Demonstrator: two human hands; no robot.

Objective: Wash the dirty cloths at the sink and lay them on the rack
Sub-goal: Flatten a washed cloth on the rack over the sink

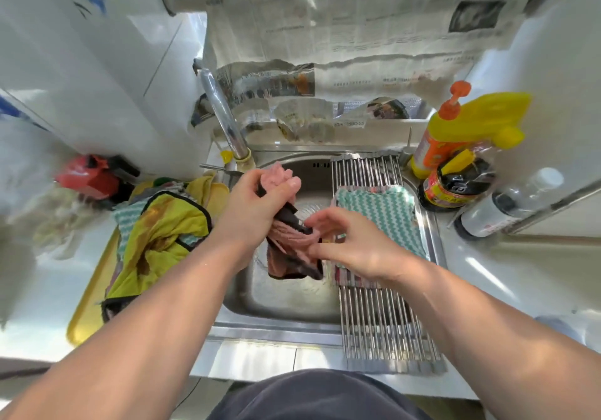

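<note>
Left hand (257, 201) and right hand (354, 244) grip pink cloth (287, 257) over sink (286, 299).

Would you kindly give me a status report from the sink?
Left hand and right hand both grip the pink cloth over the sink. Green cloth lies on the rack. Stained yellow cloth on the tray.

One wide-angle head camera looks forward and steeply down from close above the sink (286, 302), which fills mid-frame, with the bench (487, 273) curving away either side, its left end seemingly blurred.
</note>
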